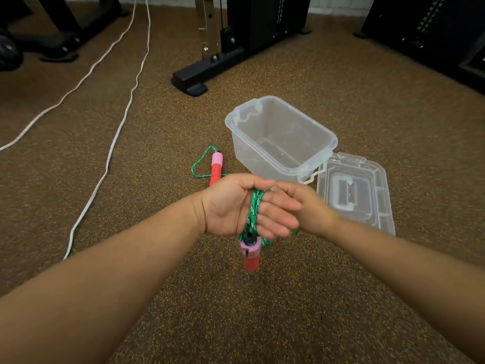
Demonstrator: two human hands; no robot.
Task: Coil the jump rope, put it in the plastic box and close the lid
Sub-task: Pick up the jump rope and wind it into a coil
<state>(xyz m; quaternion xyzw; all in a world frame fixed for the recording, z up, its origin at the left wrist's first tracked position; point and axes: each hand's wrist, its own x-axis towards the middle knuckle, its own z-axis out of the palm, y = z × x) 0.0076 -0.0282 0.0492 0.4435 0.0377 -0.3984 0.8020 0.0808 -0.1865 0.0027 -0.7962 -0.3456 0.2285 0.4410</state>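
Jump rope [252, 211]: soft, light, floppy. Wound round left hand [231, 203], fingers [278, 214] straight and pressed together; one handle [250, 252] dangling. Right hand [312, 208] blurred, finger state impossible to tell. Best gripped across the loops.

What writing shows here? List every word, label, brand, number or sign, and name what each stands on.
No text can be read.
plastic box and lid: moulded shapes only, no lettering.
Jump rope, handle on the floor and hanging handle: plain red and pink, no print.
black gym machine, far right: pale marks, too small and blurred to read.
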